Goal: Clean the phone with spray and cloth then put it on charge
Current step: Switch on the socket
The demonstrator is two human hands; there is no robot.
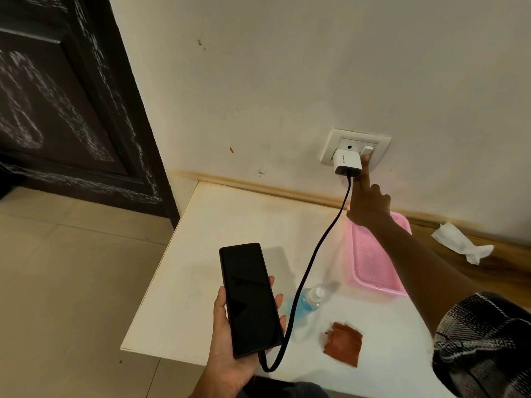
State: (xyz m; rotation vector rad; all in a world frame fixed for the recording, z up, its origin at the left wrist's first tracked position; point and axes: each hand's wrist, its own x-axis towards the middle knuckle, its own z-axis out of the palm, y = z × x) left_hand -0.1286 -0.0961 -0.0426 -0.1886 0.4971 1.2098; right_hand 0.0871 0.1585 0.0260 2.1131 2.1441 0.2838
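Note:
My left hand (230, 350) grips a black phone (250, 300) above the front of the white table (215, 239), its dark screen facing up. A black cable (319, 254) is plugged into the phone's near end and runs up to a white charger (347, 165) in the wall socket plate (329, 147). My right hand (370, 208) reaches to the wall, and its straight index finger presses the white switch (367, 150) beside the charger. A small spray bottle (311, 300) with blue liquid stands on the table. A brown cloth (344, 343) lies to its right.
A pink mesh tray (370, 268) sits on the table under my right forearm. A crumpled white tissue (459, 239) lies on the wooden surface at the right. A dark door (71, 110) stands at the left, with a tiled floor (71, 282) below it.

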